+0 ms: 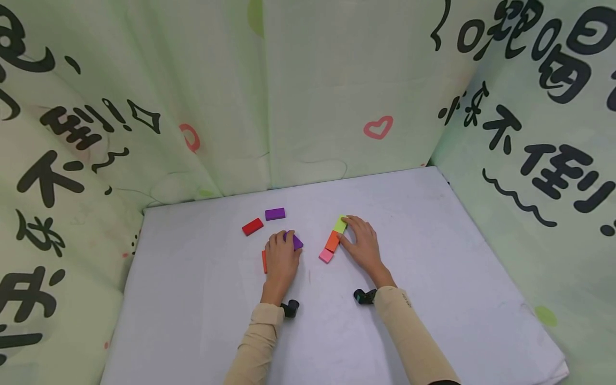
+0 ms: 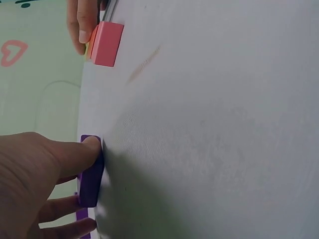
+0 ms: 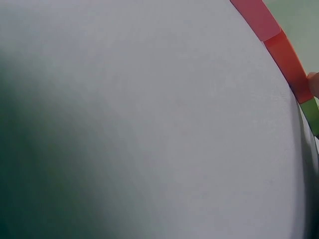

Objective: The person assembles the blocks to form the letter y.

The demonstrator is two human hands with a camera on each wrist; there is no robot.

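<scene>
My left hand (image 1: 281,258) pinches a purple block (image 2: 91,177) between thumb and fingers, low over the white table. My right hand (image 1: 364,247) is at a row of blocks laid end to end. Its fingers reach the far end of the yellow-green block (image 1: 340,224), and its thumb lies by the joint with the orange block (image 1: 332,241). At the near end of that row sits a shorter pink block (image 1: 326,256). In the right wrist view the row runs along the upper right edge, with the pink block (image 3: 257,18) and orange block (image 3: 289,64) touching.
Beyond my left hand lie a red block (image 1: 252,226) and another purple block (image 1: 275,214). An orange-red block (image 1: 264,262) shows partly from behind that hand. The white tabletop (image 1: 192,310) meets printed curtains (image 1: 308,107) at the back and sides.
</scene>
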